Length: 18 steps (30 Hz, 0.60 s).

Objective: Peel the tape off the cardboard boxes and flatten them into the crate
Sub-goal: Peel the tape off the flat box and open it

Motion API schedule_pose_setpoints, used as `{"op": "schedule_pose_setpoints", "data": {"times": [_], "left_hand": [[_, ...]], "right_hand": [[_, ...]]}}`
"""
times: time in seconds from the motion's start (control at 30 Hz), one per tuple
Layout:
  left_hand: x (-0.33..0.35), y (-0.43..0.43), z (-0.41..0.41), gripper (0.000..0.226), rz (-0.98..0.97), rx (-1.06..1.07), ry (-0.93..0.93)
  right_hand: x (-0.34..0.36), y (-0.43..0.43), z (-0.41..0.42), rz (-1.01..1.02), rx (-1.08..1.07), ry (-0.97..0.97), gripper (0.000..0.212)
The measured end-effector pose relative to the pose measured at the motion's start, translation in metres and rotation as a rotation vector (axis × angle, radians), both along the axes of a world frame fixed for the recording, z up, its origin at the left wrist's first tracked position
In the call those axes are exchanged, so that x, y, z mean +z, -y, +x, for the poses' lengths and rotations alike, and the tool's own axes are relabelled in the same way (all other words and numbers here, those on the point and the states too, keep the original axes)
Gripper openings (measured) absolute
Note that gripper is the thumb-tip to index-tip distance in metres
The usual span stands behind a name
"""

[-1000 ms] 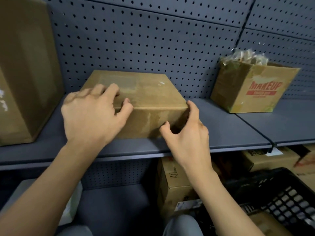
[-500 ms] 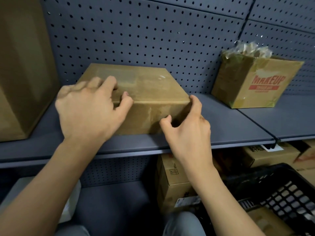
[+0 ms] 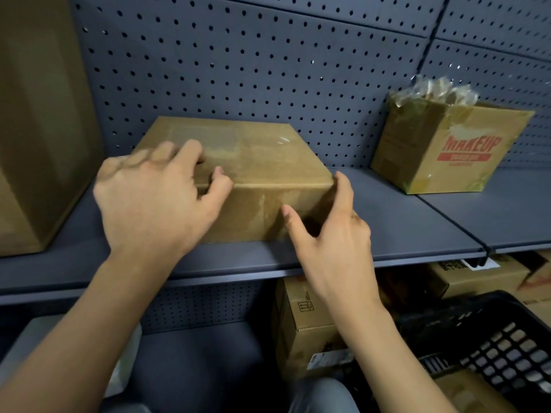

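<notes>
A closed flat cardboard box (image 3: 268,162) sits on the grey shelf (image 3: 402,222), with glossy clear tape across its top and front. My left hand (image 3: 155,204) lies over its top left part, fingers curled on the lid and thumb at the front top edge. My right hand (image 3: 331,239) grips the front right corner, thumb on the front face and index finger along the right side. The black plastic crate (image 3: 492,338) stands at the lower right with cardboard in it.
A tall cardboard box (image 3: 38,129) stands at the shelf's left end. To the right, an open "MAKEUP" box (image 3: 447,150) holds crumpled tape. Behind is a perforated back panel. More boxes (image 3: 301,329) sit under the shelf.
Both hands stay on the same box in much the same hold. The view has shifted slightly; the box shows no clear movement.
</notes>
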<state>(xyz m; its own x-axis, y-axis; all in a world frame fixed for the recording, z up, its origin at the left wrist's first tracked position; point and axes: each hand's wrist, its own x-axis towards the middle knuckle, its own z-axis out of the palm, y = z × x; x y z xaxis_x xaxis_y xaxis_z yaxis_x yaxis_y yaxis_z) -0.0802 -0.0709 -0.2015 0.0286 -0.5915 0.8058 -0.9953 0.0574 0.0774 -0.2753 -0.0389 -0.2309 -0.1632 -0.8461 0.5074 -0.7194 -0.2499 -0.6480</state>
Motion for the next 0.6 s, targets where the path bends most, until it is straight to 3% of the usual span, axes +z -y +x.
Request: {"op": "schedule_pose_setpoints", "data": {"times": [0.6], "left_hand": [[0.0,-0.001,-0.001,0.047,-0.007,0.01,0.007]], "right_hand": [[0.001,0.002,0.01,-0.036,-0.084,-0.128,0.076]]}}
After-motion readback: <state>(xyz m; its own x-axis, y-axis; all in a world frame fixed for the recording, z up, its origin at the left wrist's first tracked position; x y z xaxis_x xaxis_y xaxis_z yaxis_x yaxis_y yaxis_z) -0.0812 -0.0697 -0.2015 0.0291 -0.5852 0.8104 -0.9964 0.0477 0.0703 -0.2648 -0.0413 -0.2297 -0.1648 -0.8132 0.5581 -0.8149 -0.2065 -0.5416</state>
